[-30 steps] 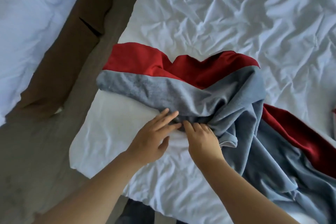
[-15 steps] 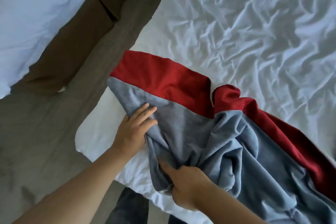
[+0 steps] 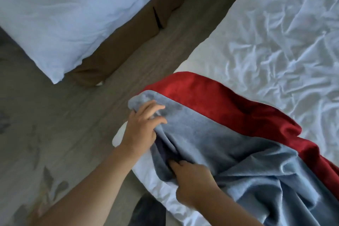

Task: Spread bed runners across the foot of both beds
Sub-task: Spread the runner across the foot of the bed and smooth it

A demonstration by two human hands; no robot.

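The bed runner (image 3: 220,143), grey-blue with a red band along its far side, is lying bunched across the near corner of the bed (image 3: 275,42), its end reaching just past the mattress corner. The left hand (image 3: 143,126) is gripping that end, fingers over the top, probably to draw it out along the foot. The right hand (image 3: 192,185) is pinching a fold on the near edge, likely to pull the creases flat. No container is showing. Across the floor (image 3: 55,124), the other bed (image 3: 64,14) is carrying no runner.
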